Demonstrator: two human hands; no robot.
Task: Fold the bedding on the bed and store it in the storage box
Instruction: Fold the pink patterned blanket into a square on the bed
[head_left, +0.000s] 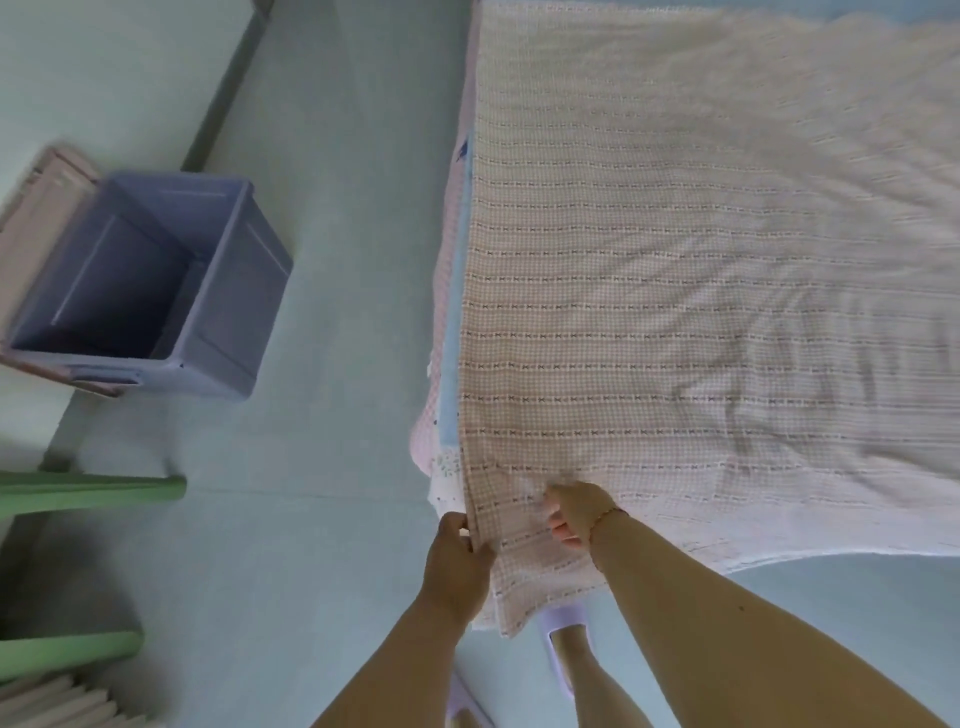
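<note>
You stand at the near left corner of the bed (448, 291). Your left hand (457, 564) pinches the hanging edge of the checked blanket (675, 322), fingers curled round it; your right hand (576, 512) grips a bunch of it just beside. The open purple storage box (228, 312) sits on the floor, well apart to the left.

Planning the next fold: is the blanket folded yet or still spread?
Spread: the blanket lies flat across the bed, only its near corner gripped by the left hand and right hand.
</note>
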